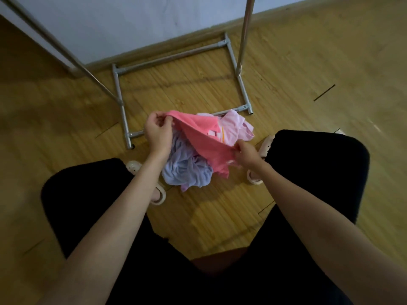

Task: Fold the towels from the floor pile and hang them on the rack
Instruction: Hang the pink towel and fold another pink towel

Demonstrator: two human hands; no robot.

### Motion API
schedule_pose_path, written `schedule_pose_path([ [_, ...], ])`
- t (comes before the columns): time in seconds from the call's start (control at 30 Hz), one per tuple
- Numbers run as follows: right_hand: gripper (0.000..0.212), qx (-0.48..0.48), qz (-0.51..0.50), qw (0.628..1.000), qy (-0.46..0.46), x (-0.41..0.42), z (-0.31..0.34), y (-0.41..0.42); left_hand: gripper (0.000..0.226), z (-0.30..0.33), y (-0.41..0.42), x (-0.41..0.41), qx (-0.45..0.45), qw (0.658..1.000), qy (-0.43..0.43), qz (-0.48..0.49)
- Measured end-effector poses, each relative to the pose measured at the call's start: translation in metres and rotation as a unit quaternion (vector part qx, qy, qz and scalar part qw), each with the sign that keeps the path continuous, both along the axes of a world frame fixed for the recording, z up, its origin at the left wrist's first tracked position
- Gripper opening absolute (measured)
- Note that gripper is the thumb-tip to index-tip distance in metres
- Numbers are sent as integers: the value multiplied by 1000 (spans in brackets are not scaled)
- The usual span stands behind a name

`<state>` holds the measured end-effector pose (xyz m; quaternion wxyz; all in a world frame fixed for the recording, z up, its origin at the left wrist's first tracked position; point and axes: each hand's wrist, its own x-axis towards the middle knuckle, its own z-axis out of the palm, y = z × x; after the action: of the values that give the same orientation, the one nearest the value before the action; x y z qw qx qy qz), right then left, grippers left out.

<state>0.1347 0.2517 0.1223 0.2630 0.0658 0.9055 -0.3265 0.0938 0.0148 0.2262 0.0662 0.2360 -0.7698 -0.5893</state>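
A pink towel [204, 139] is stretched between my hands above the floor pile. My left hand [157, 133] pinches its far corner and my right hand [245, 153] pinches the near corner. Below it lie a crumpled lavender towel [187, 170] and a pale pink towel [233, 126] on the wooden floor. The metal rack's base frame [120, 93] stands just beyond the pile, with its uprights [243, 36] rising out of view.
My knees in black trousers flank the pile, with light slippers [133, 168] on both feet. A white wall [132, 23] with a baseboard runs behind the rack. Bare wooden floor [330, 62] spreads to the right and left.
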Motion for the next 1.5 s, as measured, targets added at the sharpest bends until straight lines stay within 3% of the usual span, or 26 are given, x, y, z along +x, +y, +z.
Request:
schedule_pose_path([
  [0.17, 19, -108, 10, 991, 79, 0, 104, -20, 10, 28, 2, 8, -3, 1000, -1, -25],
  [0.43, 14, -354, -16, 923, 152, 3, 254, -38, 33, 84, 6, 10, -62, 982, 30, -175],
  [0.57, 12, -430, -64, 881, 185, 0, 297, -45, 15, 120, 4, 22, -35, 968, 76, -238],
  [0.7, 16, -462, -113, 855, 205, 0, 318, -56, 27, 151, -4, 49, 10, 957, 108, -269],
  [0.93, 12, -526, -155, 802, 234, 8, 339, -73, 37, 163, -34, 92, -117, 869, 85, -474],
  [1.17, 11, -557, -181, 772, 247, 20, 358, -88, 37, 161, -15, 99, -239, 882, 197, -354],
  [1.37, 16, -562, -208, 766, 235, 27, 363, -91, 38, 161, -4, 97, -221, 896, 226, -311],
  [1.5, 17, -567, -218, 761, 229, 29, 363, -90, 51, 162, -2, 101, -217, 898, 221, -312],
])
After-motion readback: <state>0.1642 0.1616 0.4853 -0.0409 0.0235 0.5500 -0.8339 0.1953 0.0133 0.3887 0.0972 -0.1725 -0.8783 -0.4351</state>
